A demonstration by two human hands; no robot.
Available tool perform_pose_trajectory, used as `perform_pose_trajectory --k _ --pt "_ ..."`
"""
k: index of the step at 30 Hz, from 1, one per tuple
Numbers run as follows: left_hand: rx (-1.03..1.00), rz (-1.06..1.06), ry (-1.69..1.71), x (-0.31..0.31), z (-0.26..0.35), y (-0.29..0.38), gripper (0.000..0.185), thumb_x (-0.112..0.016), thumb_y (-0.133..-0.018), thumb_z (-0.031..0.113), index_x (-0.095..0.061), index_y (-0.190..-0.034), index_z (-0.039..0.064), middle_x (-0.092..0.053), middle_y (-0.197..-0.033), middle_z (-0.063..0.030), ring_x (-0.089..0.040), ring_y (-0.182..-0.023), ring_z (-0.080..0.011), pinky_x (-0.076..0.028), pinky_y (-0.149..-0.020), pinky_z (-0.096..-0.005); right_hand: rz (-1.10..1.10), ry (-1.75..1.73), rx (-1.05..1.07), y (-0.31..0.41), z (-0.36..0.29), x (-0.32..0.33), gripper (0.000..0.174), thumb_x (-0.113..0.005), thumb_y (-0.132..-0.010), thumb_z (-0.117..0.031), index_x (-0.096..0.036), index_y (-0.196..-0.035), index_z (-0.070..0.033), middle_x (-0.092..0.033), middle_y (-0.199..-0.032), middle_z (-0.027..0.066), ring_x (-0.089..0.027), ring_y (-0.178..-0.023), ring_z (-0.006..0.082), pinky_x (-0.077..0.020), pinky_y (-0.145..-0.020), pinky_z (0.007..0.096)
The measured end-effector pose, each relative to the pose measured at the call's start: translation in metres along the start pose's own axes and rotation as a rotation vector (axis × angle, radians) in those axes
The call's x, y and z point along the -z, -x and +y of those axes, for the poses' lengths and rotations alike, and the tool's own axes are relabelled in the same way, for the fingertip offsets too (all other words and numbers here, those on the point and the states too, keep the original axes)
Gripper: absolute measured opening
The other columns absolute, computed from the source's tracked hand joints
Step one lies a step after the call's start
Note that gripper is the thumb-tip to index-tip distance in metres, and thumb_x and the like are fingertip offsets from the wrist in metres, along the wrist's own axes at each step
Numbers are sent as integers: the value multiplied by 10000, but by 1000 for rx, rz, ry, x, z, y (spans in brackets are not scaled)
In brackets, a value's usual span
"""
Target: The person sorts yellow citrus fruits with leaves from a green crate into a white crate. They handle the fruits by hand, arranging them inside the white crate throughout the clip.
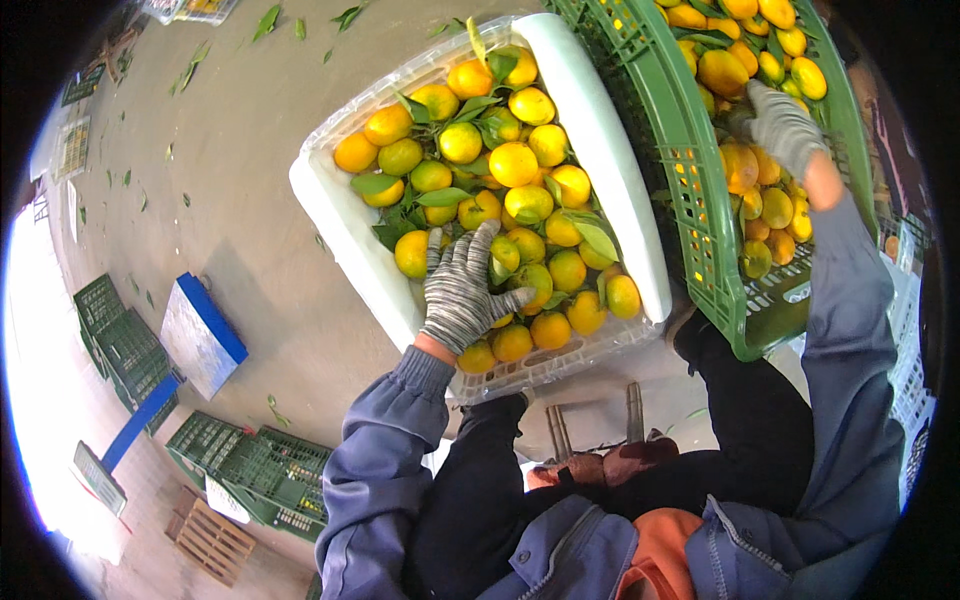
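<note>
My left hand (463, 289), in a grey striped knit glove, lies spread over mandarins (514, 164) with green leaves. They fill a clear plastic crate (495, 384) in front of me, with white foam sheets (600, 150) folded over two of its sides. Around the thumb and fingers the fruit touches the glove, but none is lifted. To the right, my right hand (787, 124) reaches into a green plastic crate (694, 142) of loose mandarins (776, 208). Its fingertips are blurred beside a large orange mandarin (722, 73), so a grip cannot be made out.
The green crate's raised rim stands close against the foam-lined crate. My knees flank the near side, above a seat with wooden legs (636, 412). On the left are a blue-edged platform scale (202, 334), stacked green crates (251, 469) and a wooden slatted stool (214, 541). Leaves (266, 22) litter the floor.
</note>
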State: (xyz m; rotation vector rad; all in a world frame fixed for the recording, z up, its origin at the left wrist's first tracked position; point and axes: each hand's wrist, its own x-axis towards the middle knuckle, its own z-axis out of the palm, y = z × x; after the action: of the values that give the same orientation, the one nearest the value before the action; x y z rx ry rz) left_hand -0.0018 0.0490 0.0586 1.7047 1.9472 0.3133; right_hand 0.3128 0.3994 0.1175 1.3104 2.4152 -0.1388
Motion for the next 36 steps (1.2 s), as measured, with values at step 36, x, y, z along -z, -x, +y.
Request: perform_pose_trajectory --k 36 --pt "-10 -85 -187 -21 43 -26 742 -720 -756 431 -426 -1375 147 -335 -1449 -179 -328 -1324 -401 -242 -1104 -545 380 -71 -61 -46 100 -41 468 -618 -840 -166 -531 -1296 -109 -555 -1315 128 -530 -1200 308 -412 -1036 376"
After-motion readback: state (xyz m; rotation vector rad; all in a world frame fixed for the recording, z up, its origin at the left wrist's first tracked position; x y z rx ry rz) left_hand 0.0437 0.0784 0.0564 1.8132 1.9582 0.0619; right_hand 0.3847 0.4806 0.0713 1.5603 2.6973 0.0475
